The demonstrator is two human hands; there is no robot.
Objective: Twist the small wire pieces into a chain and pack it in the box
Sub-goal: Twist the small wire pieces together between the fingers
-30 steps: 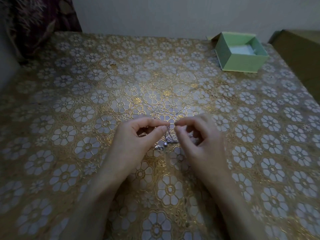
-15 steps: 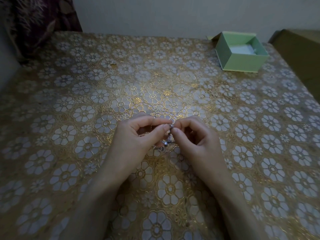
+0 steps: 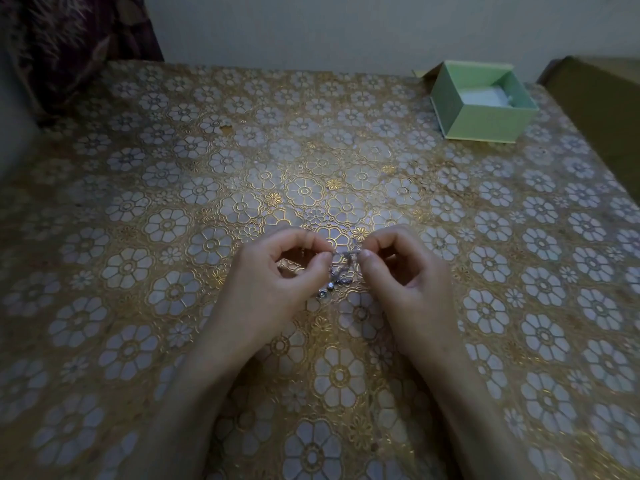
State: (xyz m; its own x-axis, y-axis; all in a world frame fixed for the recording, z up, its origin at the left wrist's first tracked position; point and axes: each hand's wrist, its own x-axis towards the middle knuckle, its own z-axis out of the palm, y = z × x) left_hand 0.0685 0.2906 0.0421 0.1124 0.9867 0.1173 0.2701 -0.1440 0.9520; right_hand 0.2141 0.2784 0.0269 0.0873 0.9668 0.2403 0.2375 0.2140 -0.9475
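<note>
A thin silvery wire chain (image 3: 337,277) hangs between my two hands just above the table's middle. Its lower end with small shiny links droops toward the cloth. My left hand (image 3: 277,282) pinches the chain's upper left end between thumb and forefinger. My right hand (image 3: 401,275) pinches the other end the same way, a short gap apart. An open pale green box (image 3: 485,123) with a white pad inside stands at the far right of the table.
The table (image 3: 207,202) wears a gold and white flower-patterned cloth. A brown cardboard box (image 3: 602,109) sits at the right edge beyond the green one. Dark patterned fabric (image 3: 76,39) hangs at the back left by the wall.
My fingertips came together half a second ago and have now drawn apart again, stretching a short length of chain between them. The green box has not moved.
</note>
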